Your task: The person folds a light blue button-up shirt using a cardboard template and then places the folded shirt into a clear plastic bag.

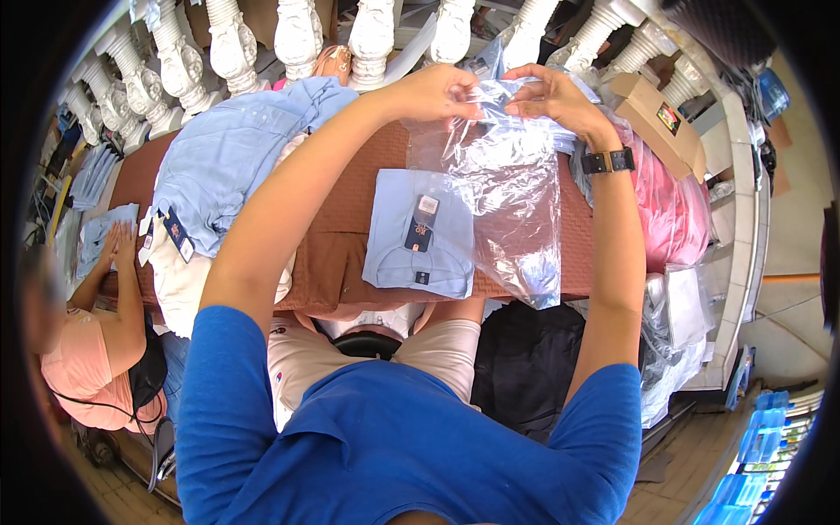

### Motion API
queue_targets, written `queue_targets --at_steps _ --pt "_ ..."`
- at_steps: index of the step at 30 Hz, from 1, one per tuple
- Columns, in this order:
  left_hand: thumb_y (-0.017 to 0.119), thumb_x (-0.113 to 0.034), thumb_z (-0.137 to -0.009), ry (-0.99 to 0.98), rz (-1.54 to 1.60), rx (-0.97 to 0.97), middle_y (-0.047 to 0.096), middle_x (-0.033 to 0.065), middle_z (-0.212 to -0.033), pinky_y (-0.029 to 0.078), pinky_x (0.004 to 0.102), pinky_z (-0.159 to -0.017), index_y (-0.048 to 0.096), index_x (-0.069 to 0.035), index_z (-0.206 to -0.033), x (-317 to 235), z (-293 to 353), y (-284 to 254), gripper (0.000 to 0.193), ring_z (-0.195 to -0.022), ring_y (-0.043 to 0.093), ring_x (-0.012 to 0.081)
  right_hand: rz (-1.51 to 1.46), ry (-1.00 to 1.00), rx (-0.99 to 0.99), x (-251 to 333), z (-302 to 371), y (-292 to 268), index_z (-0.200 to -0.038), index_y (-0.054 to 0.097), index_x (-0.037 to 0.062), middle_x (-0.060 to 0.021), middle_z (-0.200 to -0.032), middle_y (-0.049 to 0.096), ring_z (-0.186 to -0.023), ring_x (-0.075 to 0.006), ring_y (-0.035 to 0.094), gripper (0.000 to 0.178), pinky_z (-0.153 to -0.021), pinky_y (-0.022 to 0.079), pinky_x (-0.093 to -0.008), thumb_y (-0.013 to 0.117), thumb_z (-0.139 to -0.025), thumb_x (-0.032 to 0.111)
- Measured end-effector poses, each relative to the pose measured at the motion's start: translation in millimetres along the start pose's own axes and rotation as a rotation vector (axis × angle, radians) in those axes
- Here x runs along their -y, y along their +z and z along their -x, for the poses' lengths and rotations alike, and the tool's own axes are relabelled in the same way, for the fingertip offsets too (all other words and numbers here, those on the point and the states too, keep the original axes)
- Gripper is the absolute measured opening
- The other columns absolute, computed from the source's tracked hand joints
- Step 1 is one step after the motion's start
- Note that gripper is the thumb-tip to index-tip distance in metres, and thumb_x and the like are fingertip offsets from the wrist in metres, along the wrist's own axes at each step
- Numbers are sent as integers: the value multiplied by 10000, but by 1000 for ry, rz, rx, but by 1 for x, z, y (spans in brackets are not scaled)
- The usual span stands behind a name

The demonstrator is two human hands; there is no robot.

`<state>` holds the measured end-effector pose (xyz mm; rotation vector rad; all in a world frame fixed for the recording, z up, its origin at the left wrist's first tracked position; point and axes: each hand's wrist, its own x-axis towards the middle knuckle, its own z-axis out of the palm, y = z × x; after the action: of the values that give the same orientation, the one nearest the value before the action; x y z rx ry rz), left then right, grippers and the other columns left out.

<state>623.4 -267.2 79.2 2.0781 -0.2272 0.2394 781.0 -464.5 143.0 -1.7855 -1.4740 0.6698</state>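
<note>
Both my hands hold a clear plastic bag (516, 210) by its top edge at the far side of the table. My left hand (440, 94) pinches one side of the edge. My right hand (553, 101), below a dark wristwatch (607, 161), pinches the other side. The bag hangs down toward me and partly overlaps a folded light blue shirt (385, 236). That shirt lies flat on the brown table cover (337, 201), with a dark hang tag (420, 229) on top and its collar toward me.
Loose light blue shirts (232, 149) are heaped at left over cream cloth. Pink bagged goods (665, 210) and a cardboard box (656, 122) stand at right. White balusters (297, 39) line the far edge. At far left, a co-worker's hands (121, 245) press on blue cloth.
</note>
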Motion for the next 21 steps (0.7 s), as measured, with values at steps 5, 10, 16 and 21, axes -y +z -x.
queue_targets --at_steps 5,10,16,21 --pt "770 -174 -832 -112 -97 -119 693 106 -836 508 290 -553 631 -21 -969 3 21 -9 249 -594 653 154 -31 92 7 -18 -14 27 -1230 580 -37 -149 -947 722 -839 -178 684 502 -784 534 -305 761 -763 11" --pt "784 -169 -792 -278 -583 -161 711 101 -870 550 356 -615 655 -71 -1012 9 11 -30 273 -689 693 213 526 119 -266 -56 -75 26 -1073 697 57 -154 -895 730 -857 -221 695 417 -799 524 -327 808 -679 131" --pt "711 -109 -803 -196 -1100 -838 695 108 -990 532 433 -797 679 -118 -940 -22 -29 -80 142 -928 665 333 337 -212 -905 -47 -139 21 -976 637 23 -127 -861 716 -808 -143 673 217 -717 527 -290 747 -828 138" --pt "676 -95 -831 210 -1171 -1249 676 89 -1064 517 426 -830 665 -114 -944 -66 25 -69 115 -1007 641 322 -131 -788 -1031 20 -98 60 -951 603 19 -140 -989 700 -914 -158 665 151 -808 531 -307 717 -854 39"
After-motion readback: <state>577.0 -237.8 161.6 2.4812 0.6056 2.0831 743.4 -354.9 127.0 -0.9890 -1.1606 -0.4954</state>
